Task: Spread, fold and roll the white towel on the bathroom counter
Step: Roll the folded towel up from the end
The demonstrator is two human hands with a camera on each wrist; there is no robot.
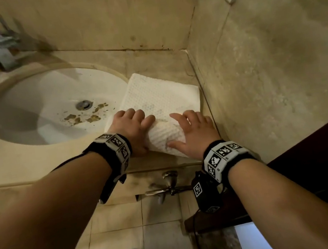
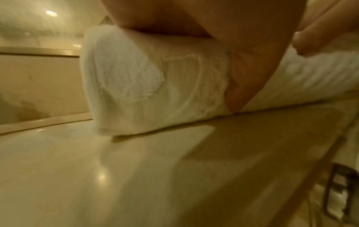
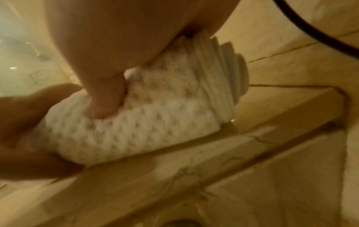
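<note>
Pressing down on the rolled near end of the white towel [image 1: 161,101], the left hand [image 1: 132,127] curls its fingers over the roll while the right hand [image 1: 192,132] lies on it with fingers spread and nearly straight, thumb against the roll's front. The towel's unrolled part lies flat toward the upper middle of the frame on the beige counter [image 1: 35,163], its left edge overhanging the sink [image 1: 47,104], beside the corner wall [image 1: 268,63] at right.
</note>
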